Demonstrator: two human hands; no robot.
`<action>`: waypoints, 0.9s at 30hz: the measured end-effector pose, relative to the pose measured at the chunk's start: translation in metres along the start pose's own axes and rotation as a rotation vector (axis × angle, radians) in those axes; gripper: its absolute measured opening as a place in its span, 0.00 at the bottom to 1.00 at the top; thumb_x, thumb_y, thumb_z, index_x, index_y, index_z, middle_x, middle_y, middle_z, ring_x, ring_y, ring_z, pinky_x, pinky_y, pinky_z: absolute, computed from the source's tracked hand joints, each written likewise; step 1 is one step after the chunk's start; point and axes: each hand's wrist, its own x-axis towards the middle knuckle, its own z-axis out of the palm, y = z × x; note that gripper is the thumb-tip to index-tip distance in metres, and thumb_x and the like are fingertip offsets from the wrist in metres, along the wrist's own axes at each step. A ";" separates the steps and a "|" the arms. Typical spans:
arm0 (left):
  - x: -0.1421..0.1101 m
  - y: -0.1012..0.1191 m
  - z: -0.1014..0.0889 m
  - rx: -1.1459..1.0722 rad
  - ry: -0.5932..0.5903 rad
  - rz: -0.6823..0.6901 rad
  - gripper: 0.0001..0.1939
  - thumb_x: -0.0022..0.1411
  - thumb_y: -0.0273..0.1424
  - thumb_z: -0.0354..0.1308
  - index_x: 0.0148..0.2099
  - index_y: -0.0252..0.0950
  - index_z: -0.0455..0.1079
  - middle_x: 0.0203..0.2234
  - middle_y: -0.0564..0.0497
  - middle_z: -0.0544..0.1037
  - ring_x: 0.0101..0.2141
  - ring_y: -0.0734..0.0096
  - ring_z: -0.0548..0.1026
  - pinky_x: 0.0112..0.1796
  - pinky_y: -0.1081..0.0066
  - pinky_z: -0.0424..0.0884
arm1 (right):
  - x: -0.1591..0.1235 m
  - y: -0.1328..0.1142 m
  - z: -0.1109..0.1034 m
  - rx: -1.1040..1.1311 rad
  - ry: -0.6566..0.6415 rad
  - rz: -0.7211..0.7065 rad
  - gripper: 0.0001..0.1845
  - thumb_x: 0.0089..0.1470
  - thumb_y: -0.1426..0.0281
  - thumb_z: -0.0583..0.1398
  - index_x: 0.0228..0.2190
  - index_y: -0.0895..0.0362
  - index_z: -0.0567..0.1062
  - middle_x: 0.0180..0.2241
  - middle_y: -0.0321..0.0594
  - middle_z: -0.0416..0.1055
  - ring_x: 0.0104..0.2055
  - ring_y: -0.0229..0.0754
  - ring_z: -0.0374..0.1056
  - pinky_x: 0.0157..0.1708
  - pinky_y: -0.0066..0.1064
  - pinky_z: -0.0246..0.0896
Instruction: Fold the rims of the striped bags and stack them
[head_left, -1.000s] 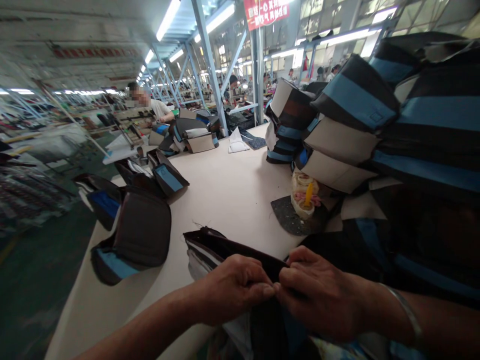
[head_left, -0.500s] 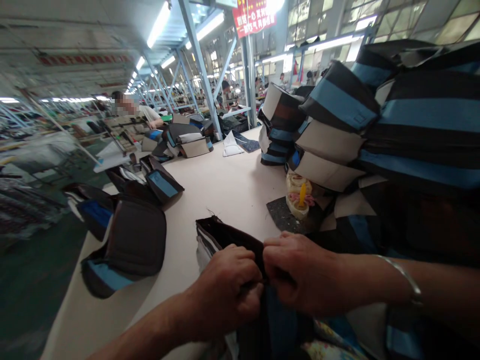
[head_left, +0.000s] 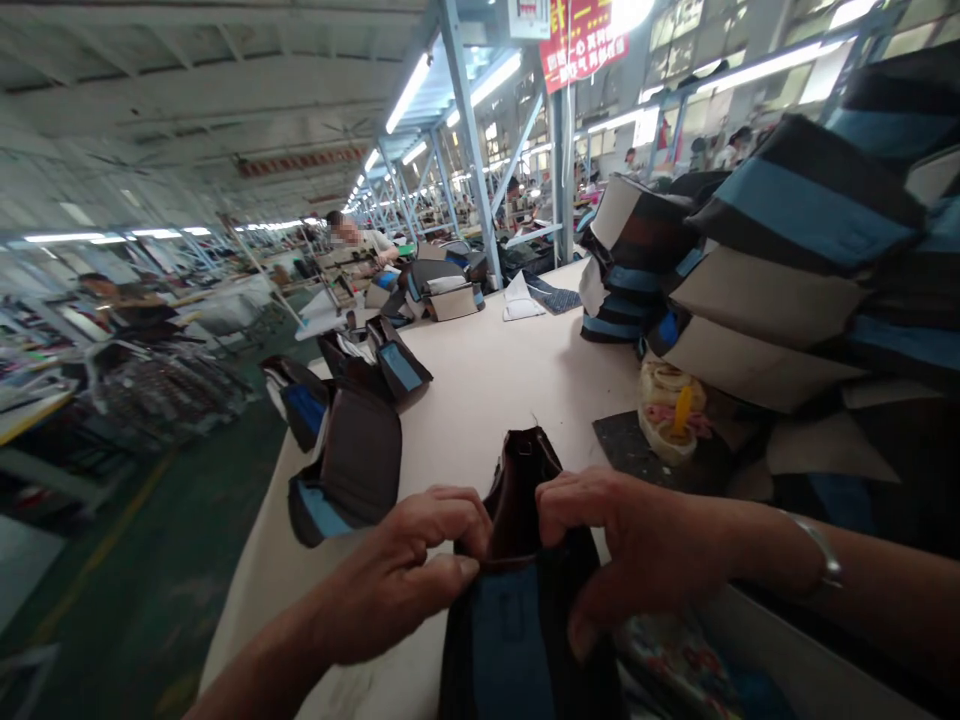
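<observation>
A black bag body with a blue end panel (head_left: 514, 635) stands in front of me, its brown-lined mouth facing up and spread apart. My left hand (head_left: 420, 555) pinches the left rim near the front corner, thumb outside and fingers over the edge. On the opposite rim, my right hand (head_left: 622, 540) has its fingers curled over into the mouth, with the thumb against the outer side. A metal bangle (head_left: 821, 550) circles the right wrist. The lower part of the bag runs out of view.
Several similar bag pieces (head_left: 360, 455) lie along the table's left edge. A tall stack of black, blue and grey bags (head_left: 806, 200) rises at right. Beside it, a pale roll with a yellow tool (head_left: 681, 412) sits on a dark pad. A person (head_left: 367, 240) works farther back.
The bag's mouth has gone from pressed nearly closed to spread open, and its blue end now faces me. My hands have moved apart. The view has swung left.
</observation>
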 end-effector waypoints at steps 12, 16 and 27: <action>-0.003 0.026 0.031 -0.054 0.065 -0.160 0.02 0.55 0.26 0.63 0.31 0.33 0.73 0.28 0.56 0.73 0.30 0.76 0.69 0.32 0.76 0.62 | 0.012 -0.006 0.014 0.023 -0.013 0.122 0.23 0.38 0.60 0.75 0.31 0.59 0.74 0.29 0.31 0.69 0.31 0.33 0.60 0.29 0.22 0.53; -0.003 0.024 0.032 -0.054 0.035 -0.150 0.01 0.54 0.24 0.60 0.31 0.33 0.71 0.27 0.57 0.70 0.30 0.77 0.67 0.31 0.76 0.61 | 0.007 -0.008 0.014 0.095 -0.057 0.100 0.19 0.45 0.60 0.72 0.33 0.59 0.75 0.28 0.31 0.67 0.30 0.32 0.59 0.30 0.23 0.54; 0.000 0.025 0.039 -0.019 0.050 -0.192 0.00 0.53 0.25 0.56 0.30 0.34 0.67 0.26 0.57 0.67 0.30 0.75 0.63 0.32 0.74 0.59 | -0.001 -0.005 0.019 0.127 -0.028 0.129 0.09 0.56 0.66 0.65 0.33 0.61 0.75 0.25 0.31 0.63 0.27 0.30 0.54 0.26 0.23 0.48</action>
